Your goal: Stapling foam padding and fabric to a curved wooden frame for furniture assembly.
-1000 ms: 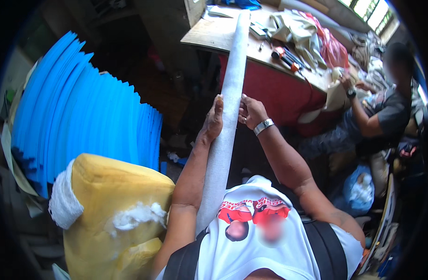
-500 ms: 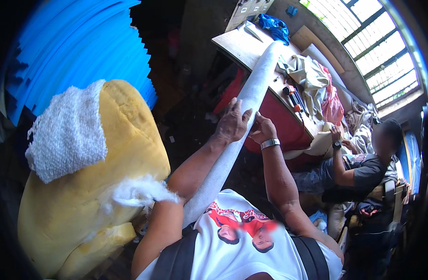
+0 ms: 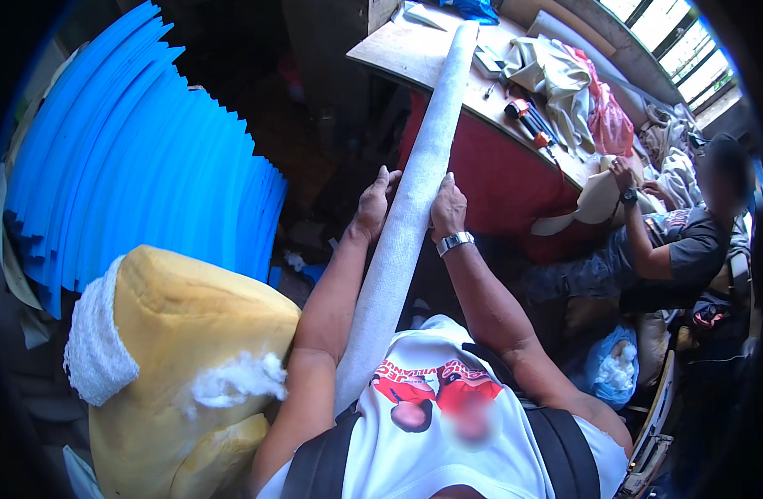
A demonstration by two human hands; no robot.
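Note:
A long grey-white roll of fabric (image 3: 412,187) slants from against my torso up to the worktable, its far end resting over the tabletop. My left hand (image 3: 373,204) is at the roll's left side, thumb up, with some fingers hidden behind it. Opposite, my right hand (image 3: 449,206), with a metal watch on the wrist, grips the roll's right side, its fingers partly out of sight beneath. The two hands hold the roll between them.
Yellow foam (image 3: 190,333) with white textured cloth (image 3: 99,341) and fluffy stuffing stands at left, before blue corrugated sheets (image 3: 148,166). The worktable (image 3: 398,50) carries a power drill (image 3: 527,121) and beige material. A co-worker (image 3: 673,241) sits at right near a blue bag of stuffing (image 3: 613,366).
My left hand has shifted from on top of the roll to its left side. My right hand has moved slightly up along the right side. The whole view has shifted.

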